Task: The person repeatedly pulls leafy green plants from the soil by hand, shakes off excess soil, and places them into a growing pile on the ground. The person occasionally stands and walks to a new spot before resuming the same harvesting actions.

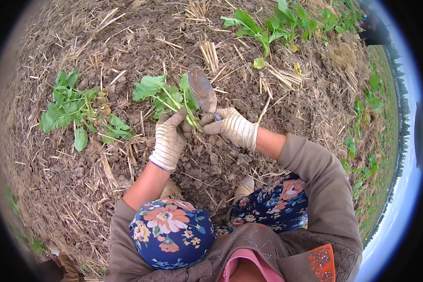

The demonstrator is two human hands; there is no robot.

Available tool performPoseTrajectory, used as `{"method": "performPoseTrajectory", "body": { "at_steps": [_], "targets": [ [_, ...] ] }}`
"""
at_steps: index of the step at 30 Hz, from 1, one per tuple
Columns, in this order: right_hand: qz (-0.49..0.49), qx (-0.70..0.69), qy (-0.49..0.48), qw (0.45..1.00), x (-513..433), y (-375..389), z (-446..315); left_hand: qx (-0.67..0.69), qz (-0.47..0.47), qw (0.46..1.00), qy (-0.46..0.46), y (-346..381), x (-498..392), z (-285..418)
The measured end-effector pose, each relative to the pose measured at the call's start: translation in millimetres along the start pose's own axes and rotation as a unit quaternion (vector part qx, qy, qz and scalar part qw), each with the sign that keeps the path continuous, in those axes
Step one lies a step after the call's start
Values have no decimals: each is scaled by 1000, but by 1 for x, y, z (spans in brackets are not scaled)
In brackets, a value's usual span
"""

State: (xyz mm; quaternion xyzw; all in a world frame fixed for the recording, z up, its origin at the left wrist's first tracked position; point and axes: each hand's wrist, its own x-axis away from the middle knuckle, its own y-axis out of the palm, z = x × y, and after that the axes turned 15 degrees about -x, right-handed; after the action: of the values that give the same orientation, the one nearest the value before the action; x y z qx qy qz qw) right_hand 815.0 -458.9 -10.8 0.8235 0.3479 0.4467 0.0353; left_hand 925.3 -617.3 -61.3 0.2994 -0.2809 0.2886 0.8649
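My left hand, in a soiled striped work glove, grips the stems of a leafy green seedling near their base. Its leaves point away from me, and thin roots hang at the lower end. The gloved right hand holds a hand trowel by its handle, with the fingertips also at the seedling's base. The soil-smeared metal trowel blade points away from me, just right of the leaves. Below both hands lies loose, cloddy brown soil between my shoes.
Wilted leafy plants lie on the ground at the left. Larger green plants stand at the upper right. Cut straw stubble juts from the soil. Another row of plants runs at the far right. Parts of other people show at the upper right and lower left.
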Motion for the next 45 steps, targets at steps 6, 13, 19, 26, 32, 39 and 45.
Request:
{"method": "performPoseTrajectory", "body": {
  "at_steps": [6,13,19,26,32,39,45],
  "targets": [
    [38,14,-46,998,-15,-3,17,-39,-22,998,-42,5,1,-7],
    [10,26,-39,999,-5,8,44,-78,43,996,-12,18,2,-17],
    [29,187,-90,978,0,8,41,-87,18,996,-18,15,2,-31],
    [28,135,-63,988,22,-36,3,-94,-157,978,-101,2,9,-34],
    [-72,183,-9,980,38,-61,1,-36,-219,968,-121,19,2,-50],
    [-73,201,62,975,48,-98,-2,-107,-238,960,-103,33,11,-31],
    [176,630,-37,755,45,-183,-52,-226,-317,920,-32,57,37,17]
  ]
}}
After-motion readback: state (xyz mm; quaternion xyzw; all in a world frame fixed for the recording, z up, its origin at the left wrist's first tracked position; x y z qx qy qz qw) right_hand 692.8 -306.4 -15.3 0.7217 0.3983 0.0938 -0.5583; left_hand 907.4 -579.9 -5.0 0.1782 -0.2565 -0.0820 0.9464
